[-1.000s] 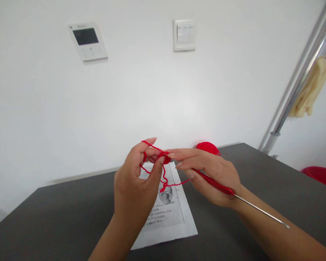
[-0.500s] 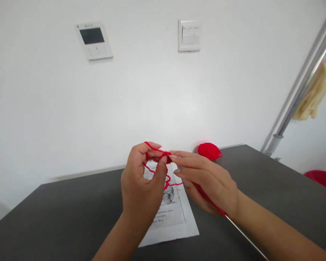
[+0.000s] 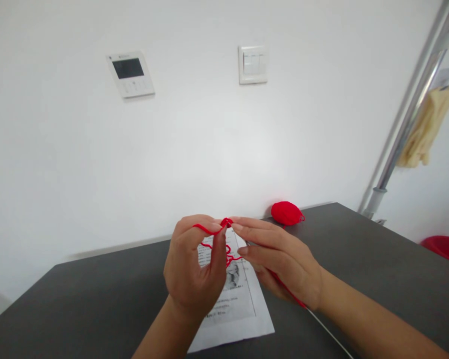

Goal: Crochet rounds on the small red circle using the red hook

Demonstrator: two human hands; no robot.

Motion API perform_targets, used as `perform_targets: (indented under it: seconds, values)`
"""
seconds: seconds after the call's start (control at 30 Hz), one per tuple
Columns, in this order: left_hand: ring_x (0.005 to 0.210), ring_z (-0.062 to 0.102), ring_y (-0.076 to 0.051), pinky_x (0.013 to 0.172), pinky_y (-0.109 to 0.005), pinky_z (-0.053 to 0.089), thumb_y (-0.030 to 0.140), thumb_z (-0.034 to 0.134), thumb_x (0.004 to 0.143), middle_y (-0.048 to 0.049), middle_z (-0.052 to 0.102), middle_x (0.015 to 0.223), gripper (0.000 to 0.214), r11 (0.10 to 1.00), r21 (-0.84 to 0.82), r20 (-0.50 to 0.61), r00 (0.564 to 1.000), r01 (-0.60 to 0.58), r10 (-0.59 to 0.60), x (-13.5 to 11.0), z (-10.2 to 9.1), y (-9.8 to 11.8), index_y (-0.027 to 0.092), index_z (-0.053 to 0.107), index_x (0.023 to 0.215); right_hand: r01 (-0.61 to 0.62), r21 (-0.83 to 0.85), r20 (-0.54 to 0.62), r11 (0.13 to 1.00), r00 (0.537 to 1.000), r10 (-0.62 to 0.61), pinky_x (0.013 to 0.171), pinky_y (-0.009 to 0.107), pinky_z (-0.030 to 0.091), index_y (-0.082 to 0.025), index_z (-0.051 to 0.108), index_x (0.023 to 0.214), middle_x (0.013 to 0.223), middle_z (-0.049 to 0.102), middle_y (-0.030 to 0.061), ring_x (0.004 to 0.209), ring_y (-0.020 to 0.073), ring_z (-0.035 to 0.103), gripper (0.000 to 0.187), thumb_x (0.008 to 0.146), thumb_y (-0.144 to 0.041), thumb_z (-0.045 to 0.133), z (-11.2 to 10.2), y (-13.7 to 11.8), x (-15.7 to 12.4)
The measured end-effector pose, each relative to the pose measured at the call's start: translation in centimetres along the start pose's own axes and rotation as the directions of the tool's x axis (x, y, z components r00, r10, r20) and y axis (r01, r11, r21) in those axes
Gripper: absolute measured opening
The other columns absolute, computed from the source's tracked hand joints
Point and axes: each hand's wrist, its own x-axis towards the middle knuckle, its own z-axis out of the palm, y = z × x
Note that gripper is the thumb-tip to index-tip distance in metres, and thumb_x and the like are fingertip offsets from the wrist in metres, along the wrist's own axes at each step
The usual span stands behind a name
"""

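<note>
My left hand is closed, thumb and fingertips pinching red yarn. A strand of it crosses the index finger, and loose loops hang below over the paper. Fingertips of my right hand meet the left ones at this yarn. The right hand is closed around a thin, pale knitting needle, which runs under the palm to the lower right. Red yarn or stitches cover the needle's part beneath the hand. Its tip is hidden among the fingers. Behind the right hand, a red yarn ball rests on the table.
A printed sheet of paper lies on the dark table under my hands. The white wall stands behind, with a panel and a switch. At the right are a metal pole, yellowish gloves and a red object.
The view has tilted slightly, so wall fixtures sit lower. My left index finger has come down with its strand and bent nearer the thumb. The right hand has barely shifted.
</note>
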Motion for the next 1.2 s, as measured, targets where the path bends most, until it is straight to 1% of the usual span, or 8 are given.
perform_targets:
  seconds: [0.27,0.4,0.67,0.73,0.87,0.97,1.03,1.2]
  values:
    - [0.084,0.071,-0.018,0.072,-0.033,0.060,0.006,0.068,0.086,-0.0027,0.070,0.089,0.020,0.997,-0.067,-0.016,0.999,-0.047,0.046,0.4,-0.3,0.1,0.021,0.062,0.097,0.005,0.022,-0.022,1.000,1.000,-0.004,0.111,0.037,0.053,-0.009,0.059,0.116,0.121,0.068,0.0220,0.139,0.0229,0.052,0.021,0.099,-0.008,0.046,0.1,-0.1,0.0]
    - [0.081,0.070,-0.017,0.069,-0.032,0.060,0.003,0.068,0.085,-0.0026,0.070,0.086,0.021,0.988,-0.078,-0.049,0.991,-0.131,0.127,0.7,-0.4,0.1,0.021,0.062,0.095,-0.143,0.176,-0.094,0.974,0.982,0.162,0.103,0.034,0.058,-0.017,0.060,0.115,0.117,0.073,0.0158,0.128,0.0202,0.063,0.020,0.101,-0.012,0.047,0.3,-0.9,0.3]
    - [0.080,0.070,-0.017,0.068,-0.030,0.059,0.000,0.067,0.083,-0.0039,0.071,0.089,0.022,0.983,-0.068,-0.052,0.985,-0.168,0.165,0.9,-0.7,0.5,0.019,0.063,0.092,-0.393,0.612,-0.147,0.686,0.796,0.587,0.093,0.034,0.063,-0.026,0.069,0.107,0.114,0.076,0.0054,0.111,0.0193,0.072,0.020,0.101,-0.017,0.052,1.1,-2.6,0.6]
    - [0.083,0.070,-0.017,0.070,-0.030,0.059,-0.007,0.066,0.079,-0.0043,0.071,0.091,0.029,0.978,-0.089,-0.016,0.982,-0.187,0.187,1.0,-0.9,0.5,0.018,0.063,0.094,-0.393,0.554,-0.132,0.734,0.829,0.543,0.093,0.033,0.063,-0.025,0.068,0.107,0.114,0.076,0.0063,0.110,0.0189,0.073,0.020,0.100,-0.014,0.053,0.7,-2.4,0.8]
    - [0.087,0.070,-0.018,0.073,-0.032,0.060,-0.014,0.064,0.073,-0.0048,0.070,0.094,0.039,0.976,-0.110,0.036,0.980,-0.188,0.193,1.0,-1.2,0.4,0.017,0.063,0.097,-0.196,0.225,-0.063,0.954,0.975,0.215,0.101,0.032,0.059,-0.016,0.065,0.114,0.116,0.075,0.0156,0.122,0.0210,0.067,0.027,0.093,-0.004,0.054,-0.7,-1.8,1.1]
    - [0.088,0.069,-0.018,0.073,-0.032,0.060,-0.015,0.063,0.072,-0.0052,0.069,0.095,0.040,0.972,-0.124,0.044,0.978,-0.199,0.206,1.0,-1.2,0.2,0.016,0.063,0.096,-0.154,0.169,-0.040,0.973,0.986,0.163,0.102,0.032,0.058,-0.015,0.065,0.116,0.116,0.075,0.0167,0.124,0.0214,0.066,0.029,0.092,-0.003,0.055,-1.1,-1.5,1.2]
    - [0.088,0.068,-0.017,0.073,-0.031,0.060,-0.016,0.063,0.071,-0.0052,0.069,0.095,0.040,0.971,-0.133,0.041,0.978,-0.198,0.205,1.0,-1.1,0.2,0.016,0.062,0.095,-0.285,0.317,-0.069,0.905,0.944,0.322,0.099,0.030,0.060,-0.019,0.069,0.111,0.115,0.076,0.0118,0.116,0.0193,0.071,0.025,0.094,-0.006,0.057,-0.7,-1.6,1.2]
    - [0.088,0.068,-0.017,0.074,-0.030,0.060,-0.017,0.063,0.070,-0.0051,0.069,0.095,0.039,0.972,-0.134,0.038,0.979,-0.192,0.198,1.1,-1.2,0.5,0.015,0.062,0.092,-0.420,0.793,-0.015,0.442,0.711,0.703,0.091,0.032,0.063,-0.028,0.071,0.102,0.108,0.079,0.0018,0.104,0.0174,0.075,0.017,0.100,-0.021,0.056,0.5,-2.0,1.2]
